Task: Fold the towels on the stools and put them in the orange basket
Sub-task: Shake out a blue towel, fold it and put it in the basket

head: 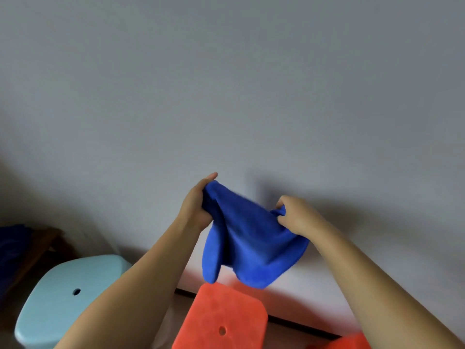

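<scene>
- While both arms reach forward, the left hand point(195, 210) grips one bunched end of the blue towel point(247, 238).
- Right hand point(295, 215) pinches the other end.
- It hangs above the red stool point(221, 318); a pale blue stool point(68, 298) stands left.

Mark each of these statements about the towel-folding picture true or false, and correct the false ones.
1. Both hands hold the blue towel in the air. True.
2. The towel lies flat on the orange stool. False: it hangs above the stool, gripped by the left hand and right hand.
3. A light blue stool stands left of the orange one. True.
4. The light blue stool's seat carries a folded towel. False: its visible seat is bare, showing a small hole.
</scene>
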`<move>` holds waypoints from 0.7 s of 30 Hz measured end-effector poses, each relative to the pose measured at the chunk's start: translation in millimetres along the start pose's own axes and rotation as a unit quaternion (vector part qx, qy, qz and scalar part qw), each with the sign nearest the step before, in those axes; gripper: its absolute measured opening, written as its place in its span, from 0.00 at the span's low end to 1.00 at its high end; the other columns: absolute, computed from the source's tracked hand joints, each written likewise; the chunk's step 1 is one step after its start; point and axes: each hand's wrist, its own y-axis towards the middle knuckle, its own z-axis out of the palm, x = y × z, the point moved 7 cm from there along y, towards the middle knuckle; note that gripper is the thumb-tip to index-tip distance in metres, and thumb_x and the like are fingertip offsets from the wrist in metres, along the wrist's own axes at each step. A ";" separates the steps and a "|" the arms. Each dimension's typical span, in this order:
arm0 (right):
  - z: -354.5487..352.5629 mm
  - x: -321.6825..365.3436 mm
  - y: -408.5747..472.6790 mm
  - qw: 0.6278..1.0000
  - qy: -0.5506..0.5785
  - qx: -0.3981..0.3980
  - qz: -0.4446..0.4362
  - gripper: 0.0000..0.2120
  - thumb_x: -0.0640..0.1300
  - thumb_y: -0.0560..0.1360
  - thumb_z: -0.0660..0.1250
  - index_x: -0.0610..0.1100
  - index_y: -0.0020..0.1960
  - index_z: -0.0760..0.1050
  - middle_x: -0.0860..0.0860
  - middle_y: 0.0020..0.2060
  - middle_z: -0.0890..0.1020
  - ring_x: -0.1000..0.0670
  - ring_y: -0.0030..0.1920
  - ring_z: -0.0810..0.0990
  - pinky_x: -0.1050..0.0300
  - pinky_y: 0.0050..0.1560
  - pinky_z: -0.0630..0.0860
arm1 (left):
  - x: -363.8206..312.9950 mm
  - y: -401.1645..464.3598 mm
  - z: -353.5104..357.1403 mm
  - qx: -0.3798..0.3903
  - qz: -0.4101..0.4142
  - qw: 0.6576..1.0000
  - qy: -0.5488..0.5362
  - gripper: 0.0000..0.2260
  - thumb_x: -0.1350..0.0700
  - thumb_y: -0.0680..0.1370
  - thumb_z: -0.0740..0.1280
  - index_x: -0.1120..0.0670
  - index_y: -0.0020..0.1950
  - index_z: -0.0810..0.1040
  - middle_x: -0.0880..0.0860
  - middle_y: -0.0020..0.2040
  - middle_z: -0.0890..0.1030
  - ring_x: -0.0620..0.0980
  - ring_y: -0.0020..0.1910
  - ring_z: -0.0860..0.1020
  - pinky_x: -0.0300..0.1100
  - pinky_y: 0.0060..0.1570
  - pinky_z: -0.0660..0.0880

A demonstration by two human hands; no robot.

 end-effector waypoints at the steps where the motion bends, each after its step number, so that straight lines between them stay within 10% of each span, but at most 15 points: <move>1: -1.6 -5.4 0.6 0.999 0.001 -0.037 0.014 0.09 0.43 0.75 0.61 0.45 0.54 0.74 0.47 0.50 0.80 0.45 0.47 0.77 0.56 0.43 0.72 | -4.3 1.5 -5.4 -0.011 0.001 1.000 -0.004 0.06 0.57 0.75 0.67 0.52 0.48 0.83 0.52 0.38 0.81 0.50 0.40 0.79 0.44 0.42 0.77; 8: -18.2 -42.9 14.0 0.986 -0.046 -0.140 0.080 0.13 0.45 0.80 0.54 0.39 0.47 0.74 0.40 0.48 0.81 0.39 0.47 0.78 0.55 0.40 0.66 | 14.1 5.4 -58.6 -0.059 -0.141 0.983 0.103 0.08 0.56 0.75 0.65 0.58 0.40 0.80 0.55 0.33 0.80 0.53 0.36 0.77 0.45 0.41 0.75; 12: -42.8 -42.1 25.6 0.977 0.110 -0.156 0.093 0.16 0.45 0.80 0.54 0.36 0.42 0.74 0.39 0.41 0.78 0.43 0.41 0.73 0.54 0.39 0.63 | 50.9 1.8 -90.0 -0.065 -0.222 0.966 0.118 0.15 0.57 0.78 0.59 0.60 0.33 0.73 0.56 0.24 0.76 0.54 0.33 0.72 0.46 0.36 0.70; 16: -42.4 -36.9 30.6 0.849 0.483 -0.083 0.199 0.10 0.45 0.76 0.60 0.42 0.38 0.73 0.48 0.34 0.74 0.49 0.35 0.72 0.58 0.35 0.68 | 89.6 -7.4 -110.1 -0.034 -0.295 0.929 0.221 0.10 0.60 0.76 0.58 0.59 0.35 0.71 0.56 0.30 0.73 0.52 0.35 0.70 0.43 0.37 0.68; 21: -40.1 -10.2 28.4 0.775 0.600 0.032 0.195 0.09 0.46 0.71 0.72 0.42 0.37 0.77 0.49 0.32 0.80 0.51 0.34 0.79 0.59 0.35 0.75 | 117.6 -32.8 -103.6 0.108 -0.373 0.853 0.348 0.08 0.52 0.69 0.68 0.54 0.32 0.78 0.53 0.32 0.79 0.51 0.32 0.78 0.38 0.34 0.75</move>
